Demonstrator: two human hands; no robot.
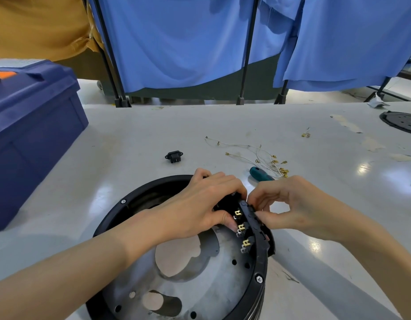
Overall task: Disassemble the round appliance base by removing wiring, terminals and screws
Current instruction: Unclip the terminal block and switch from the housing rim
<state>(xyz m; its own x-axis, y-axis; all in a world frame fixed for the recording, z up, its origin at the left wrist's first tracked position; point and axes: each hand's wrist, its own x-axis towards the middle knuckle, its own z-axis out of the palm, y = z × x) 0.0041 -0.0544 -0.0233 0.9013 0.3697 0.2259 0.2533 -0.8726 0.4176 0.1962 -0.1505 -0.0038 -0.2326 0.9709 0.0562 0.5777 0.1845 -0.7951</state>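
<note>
Round base [188,262]: is being shown lying near the front edge of the pale table [135,139], its open side turned upward; a black ring is seen running around a dull grey metal plate.
Metal plate [223,262]: is being shown with one large irregular cut-out in the middle, a smaller cut-out nearer the viewer and several small round holes.
Rim screws [259,278]: two silver screw heads are being shown in the black ring, one on the right near side and one on the far left side.
Terminal block [242,227]: a row of brass spade terminals on black switch bodies is being shown along the inside of the ring on its right side.
Left hand [207,204]: is being held inside the base, fingers curled onto the black switch part at the far end of the row, thumb pressed beside the terminals.
Right hand [290,206]: is being held at the outside of the ring, thumb and fingertips pinched on the black rim opposite the terminals.
Loose wires [257,158]: thin white leads with brass ends are being shown spread on the table beyond the hands.
Screwdriver [260,173]: a teal handle is being shown lying just beside the wires, partly hidden by the right hand.
Black socket [174,156]: is being shown lying alone on the table, well apart from the base.
Blue toolbox [31,125]: is being shown closed at the left.
</note>
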